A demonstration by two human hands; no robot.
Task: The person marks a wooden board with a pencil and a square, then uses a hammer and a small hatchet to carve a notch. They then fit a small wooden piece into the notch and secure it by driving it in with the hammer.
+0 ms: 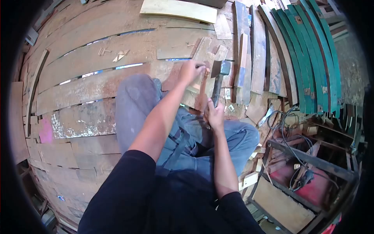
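My right hand [215,114] is wrapped round the handle of a hammer [221,68], whose dark metal head points up and away from me. Left of the hammer head, my left hand [191,72] is closed in a pinch, and what it holds is too small to make out. Close to its fingertips a narrow reddish-brown wooden strip [203,87] runs toward my lap. Beneath both hands, short wooden boards [219,53] lie on the floor between my bent knees.
A pale plank [179,11] lies ahead. On the right are long boards [242,50] and green-painted slats [311,58]. Nearer on that side stands a metal frame [311,156] with a loose cable [286,136]. The plank floor [85,82] has open gaps; wood scraps [120,55] lie on it.
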